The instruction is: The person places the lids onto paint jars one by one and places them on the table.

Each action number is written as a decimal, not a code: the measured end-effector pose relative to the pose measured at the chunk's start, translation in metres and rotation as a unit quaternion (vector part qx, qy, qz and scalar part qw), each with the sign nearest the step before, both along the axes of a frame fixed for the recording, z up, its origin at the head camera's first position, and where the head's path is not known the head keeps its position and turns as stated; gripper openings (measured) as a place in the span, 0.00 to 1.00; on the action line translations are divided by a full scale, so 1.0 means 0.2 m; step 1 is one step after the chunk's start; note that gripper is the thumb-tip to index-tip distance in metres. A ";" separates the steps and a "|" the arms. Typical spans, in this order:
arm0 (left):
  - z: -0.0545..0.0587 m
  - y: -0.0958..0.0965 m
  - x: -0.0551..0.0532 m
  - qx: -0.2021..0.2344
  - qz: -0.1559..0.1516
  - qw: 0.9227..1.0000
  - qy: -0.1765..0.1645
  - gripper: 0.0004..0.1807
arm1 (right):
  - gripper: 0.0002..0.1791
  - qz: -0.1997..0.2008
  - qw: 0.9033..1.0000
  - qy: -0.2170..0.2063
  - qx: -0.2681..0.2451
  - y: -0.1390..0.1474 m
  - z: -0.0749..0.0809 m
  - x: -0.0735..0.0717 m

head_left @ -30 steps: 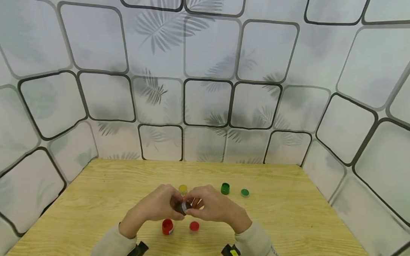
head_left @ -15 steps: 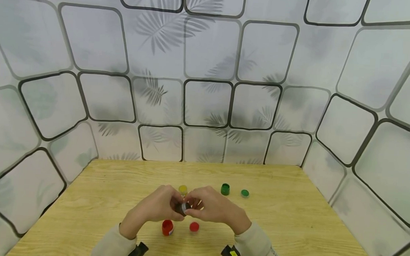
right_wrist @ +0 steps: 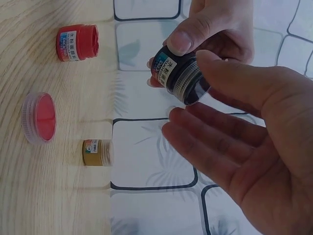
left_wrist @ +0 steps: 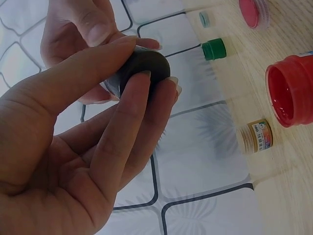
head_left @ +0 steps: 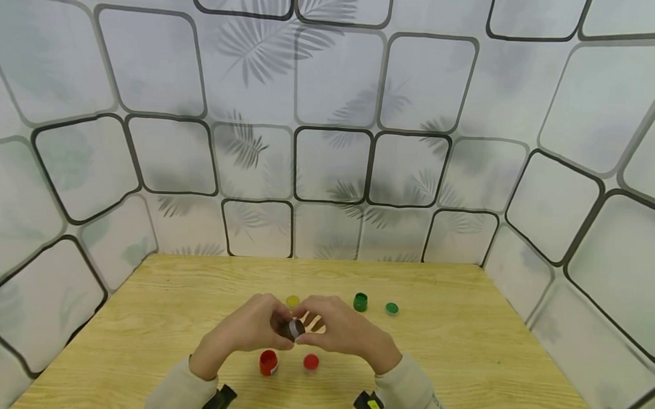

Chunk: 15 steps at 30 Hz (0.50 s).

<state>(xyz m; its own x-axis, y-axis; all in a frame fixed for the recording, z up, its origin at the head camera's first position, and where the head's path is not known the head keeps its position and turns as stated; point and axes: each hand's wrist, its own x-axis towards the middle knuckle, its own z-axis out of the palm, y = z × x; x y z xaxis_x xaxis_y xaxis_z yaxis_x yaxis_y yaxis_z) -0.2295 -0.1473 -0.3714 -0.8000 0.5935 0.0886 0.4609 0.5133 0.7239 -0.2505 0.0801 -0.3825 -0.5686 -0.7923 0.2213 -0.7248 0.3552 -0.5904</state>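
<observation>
Left hand (head_left: 250, 326) in a curled grip around a black jar (head_left: 287, 330), right hand (head_left: 345, 326) loosely spread beside the jar's clear lid (right_wrist: 183, 82), printed label (right_wrist: 167, 71) visible from right wrist, dark base (left_wrist: 159, 61) from left.

Above the table (head_left: 435, 365), a jar (right_wrist: 168, 69) is between left hand (head_left: 255, 325) and right hand (head_left: 339, 326).

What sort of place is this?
Likely a staged tabletop workspace, perhaps a recording booth: leaf-patterned backdrop on three sides, wood-grain table, dark paint jar held in the left hand.
</observation>
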 end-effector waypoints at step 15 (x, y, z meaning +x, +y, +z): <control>0.00 0.00 0.00 -0.002 -0.001 1.000 -0.002 0.09 | 0.14 0.021 0.999 0.025 -0.022 0.00 0.00 0.00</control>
<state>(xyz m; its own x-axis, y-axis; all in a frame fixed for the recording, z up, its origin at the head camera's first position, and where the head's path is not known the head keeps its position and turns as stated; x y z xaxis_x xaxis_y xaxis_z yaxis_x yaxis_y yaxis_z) -0.2299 -0.1474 -0.3710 -0.7987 0.5961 0.0822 0.4589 0.5150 0.7240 -0.2495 0.0792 -0.3833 -0.5223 -0.8041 0.2839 -0.7678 0.2985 -0.5670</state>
